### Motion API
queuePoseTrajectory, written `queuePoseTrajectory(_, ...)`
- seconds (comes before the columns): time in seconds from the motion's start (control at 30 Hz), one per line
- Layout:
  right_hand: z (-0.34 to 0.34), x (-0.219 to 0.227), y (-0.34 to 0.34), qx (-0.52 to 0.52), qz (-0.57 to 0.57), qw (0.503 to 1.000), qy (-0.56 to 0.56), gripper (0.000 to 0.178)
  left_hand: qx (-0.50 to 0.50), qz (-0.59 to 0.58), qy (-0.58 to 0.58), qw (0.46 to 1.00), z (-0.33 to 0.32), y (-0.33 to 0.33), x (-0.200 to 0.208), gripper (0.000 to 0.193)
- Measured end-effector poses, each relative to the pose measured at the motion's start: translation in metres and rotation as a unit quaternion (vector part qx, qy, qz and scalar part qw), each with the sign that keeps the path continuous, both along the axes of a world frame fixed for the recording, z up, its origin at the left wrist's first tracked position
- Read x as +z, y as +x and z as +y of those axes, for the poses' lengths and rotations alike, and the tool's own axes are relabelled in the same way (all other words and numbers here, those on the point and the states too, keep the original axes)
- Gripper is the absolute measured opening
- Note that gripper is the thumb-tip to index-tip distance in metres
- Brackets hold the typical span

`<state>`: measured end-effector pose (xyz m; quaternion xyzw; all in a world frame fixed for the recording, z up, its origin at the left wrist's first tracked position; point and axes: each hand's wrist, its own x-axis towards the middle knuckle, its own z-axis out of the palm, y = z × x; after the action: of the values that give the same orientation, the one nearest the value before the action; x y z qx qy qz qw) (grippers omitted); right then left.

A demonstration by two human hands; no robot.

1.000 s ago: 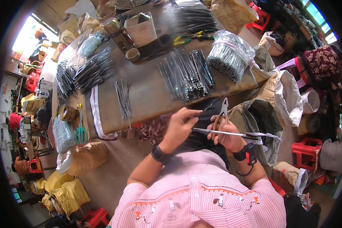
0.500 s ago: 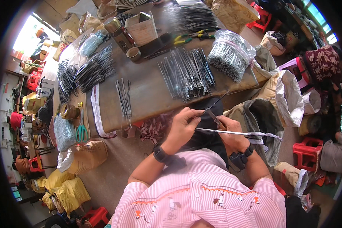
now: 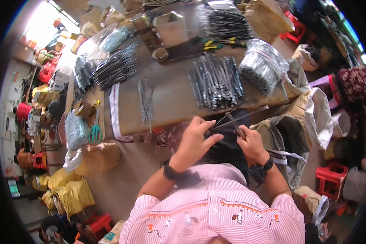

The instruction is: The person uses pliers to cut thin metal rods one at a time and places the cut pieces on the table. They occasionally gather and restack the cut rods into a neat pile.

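While my left hand (image 3: 197, 136) and right hand (image 3: 248, 142) pinched 2 thin metal rods (image 3: 242, 114), both hovered just off the table edge (image 3: 171, 124).

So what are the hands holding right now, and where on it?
Both hands grip thin dark metal rods at their near ends: the left hand pinches them from the left, the right hand from below. The far ends jut toward the table.

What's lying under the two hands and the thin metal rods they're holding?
Below the left hand and right hand holding the thin metal rods lies dark cloth on the lap. What it covers is hidden; the table edge is just beyond.
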<state>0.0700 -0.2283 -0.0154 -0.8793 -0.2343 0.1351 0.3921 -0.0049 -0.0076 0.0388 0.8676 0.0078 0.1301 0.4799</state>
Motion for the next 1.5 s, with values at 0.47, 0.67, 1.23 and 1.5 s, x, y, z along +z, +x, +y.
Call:
queuePoseTrajectory(0.47, 0.022, -0.018, 0.004, -0.022, 0.245, 0.948, 0.201, 0.036, 0.317, 0.103, -0.177, 0.926, 0.170, -0.009, -0.111, 0.026)
queuePoseTrajectory(0.67, 0.011, -0.014, 0.004, -0.066, 0.260, 0.934, 0.236, 0.039, 0.362, 0.070, -0.037, 0.929, 0.167, -0.010, -0.098, 0.032)
queuePoseTrajectory(1.23, -0.036, -0.010, 0.005, -0.145, 0.320, 0.873, 0.339, 0.025, 0.184, 0.168, 0.120, 0.961, 0.064, 0.099, -0.115, 0.025)
queuePoseTrajectory(1.5, -0.094, -0.059, 0.069, -0.200, 0.344, 0.666, 0.631, 0.032, 0.156, 0.208, -0.077, 0.962, 0.091, 0.096, -0.109, 0.019)
